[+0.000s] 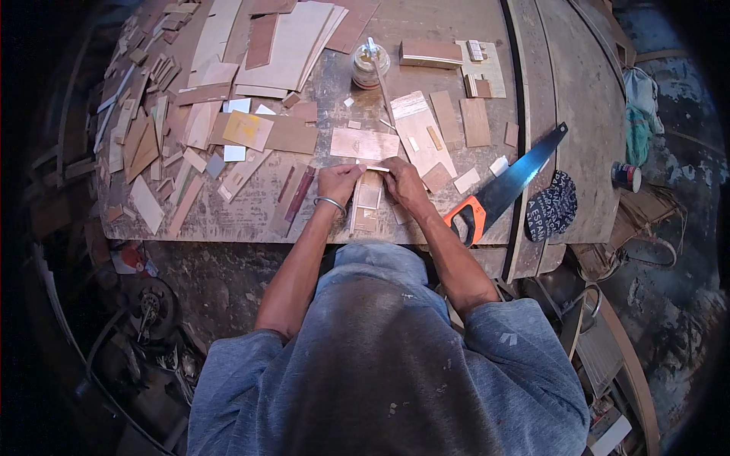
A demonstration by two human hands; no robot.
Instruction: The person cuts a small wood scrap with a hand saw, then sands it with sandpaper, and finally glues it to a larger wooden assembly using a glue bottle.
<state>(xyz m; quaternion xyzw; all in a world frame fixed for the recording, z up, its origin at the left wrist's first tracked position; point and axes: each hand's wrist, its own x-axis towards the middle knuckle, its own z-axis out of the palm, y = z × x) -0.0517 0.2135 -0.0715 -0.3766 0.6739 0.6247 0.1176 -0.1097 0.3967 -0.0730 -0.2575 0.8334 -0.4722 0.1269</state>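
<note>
My left hand and my right hand meet near the table's front edge, fingers closed. Between them they pinch the two ends of a thin pale wood strip. Right below the strip stands a small wooden assembly with framed, box-like parts; my fingers hide its far end. Just beyond my hands lies a flat light wood rectangle. A glass jar with a stick leaning in it sits farther back. To the right of my right hand rests a handsaw with an orange handle.
Wood scraps and thin sheets crowd the left and back of the worktable. Small block assemblies stand at the back right. A dark patterned cap lies beyond the saw, with a small can at the far right.
</note>
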